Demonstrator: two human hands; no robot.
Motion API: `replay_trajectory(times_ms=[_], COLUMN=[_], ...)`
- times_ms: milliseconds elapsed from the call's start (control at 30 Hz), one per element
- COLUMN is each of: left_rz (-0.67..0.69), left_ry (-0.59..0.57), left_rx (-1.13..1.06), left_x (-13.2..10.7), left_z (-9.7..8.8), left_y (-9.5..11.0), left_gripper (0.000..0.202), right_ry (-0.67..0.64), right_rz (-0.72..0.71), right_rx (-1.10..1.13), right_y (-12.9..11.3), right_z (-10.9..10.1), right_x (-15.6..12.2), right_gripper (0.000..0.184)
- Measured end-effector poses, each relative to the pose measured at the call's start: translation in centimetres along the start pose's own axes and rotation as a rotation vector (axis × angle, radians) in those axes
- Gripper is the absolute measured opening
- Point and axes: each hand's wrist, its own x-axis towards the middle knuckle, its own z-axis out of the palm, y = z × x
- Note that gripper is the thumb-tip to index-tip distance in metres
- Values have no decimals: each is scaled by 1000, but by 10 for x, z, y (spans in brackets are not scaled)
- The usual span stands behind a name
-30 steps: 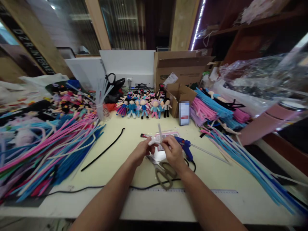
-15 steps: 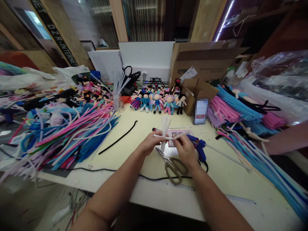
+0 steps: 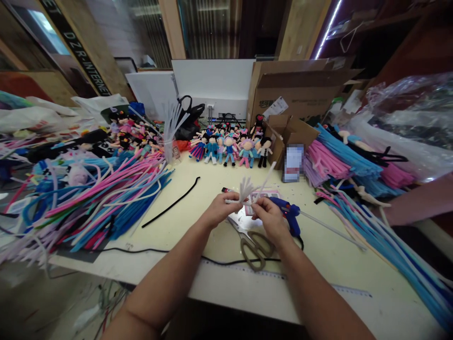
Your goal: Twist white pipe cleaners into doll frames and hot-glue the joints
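Note:
A bundle of short white pipe cleaners (image 3: 245, 187) fans out between my two hands above the table. My left hand (image 3: 223, 208) is closed on the bundle from the left side. My right hand (image 3: 271, 217) pinches a longer white pipe cleaner (image 3: 266, 179) at the bundle's middle, and its free end points up and to the right. Below my hands lie scissors (image 3: 253, 245) with olive handles, blades pointing away. Just right of my right hand lies a blue glue gun (image 3: 290, 215) with a clear glue stick (image 3: 332, 231) behind it.
One black pipe cleaner (image 3: 171, 202) lies on the yellow tabletop. Colourful pipe cleaners heap at left (image 3: 116, 203) and right (image 3: 375, 231). Small dolls (image 3: 230, 147) stand at the back near a cardboard box (image 3: 290, 89) and a phone (image 3: 293, 163). A black cable (image 3: 152, 250) crosses the front by a ruler (image 3: 348, 290).
The longer white pipe cleaner's free end has swung from nearly level to steeply upward. The bundle has tilted and its top looks more spread. Both hands stay close together.

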Motion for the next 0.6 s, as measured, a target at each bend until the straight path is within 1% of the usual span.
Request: replay_trajectory(times_ms=[100, 167, 233, 300, 433, 500, 600], left_rz=[96, 115, 61, -10, -109, -166, -208], left_ry=[35, 69, 66, 42, 36, 32, 42], left_rx=[98, 133, 118, 52, -165, -258, -295], left_x=[0, 0, -1, -1, 1, 3, 4], left_z=[1, 2, 4, 5, 5, 4, 3], left_y=[2, 3, 3, 3, 1, -1, -3], left_gripper=[16, 19, 25, 28, 23, 28, 35], right_ry=[13, 28, 50, 83, 141, 152, 161], right_rz=[-23, -46, -66, -90, -182, -219, -254], right_rx=[6, -9, -47, -111, -253, -295, -332], right_y=[-1, -3, -4, -4, -1, 0, -2], right_z=[-1, -2, -3, -4, -5, -5, -5], right_x=[0, -1, -1, -1, -1, -1, -1], right_gripper=[17, 17, 16, 15, 13, 13, 14])
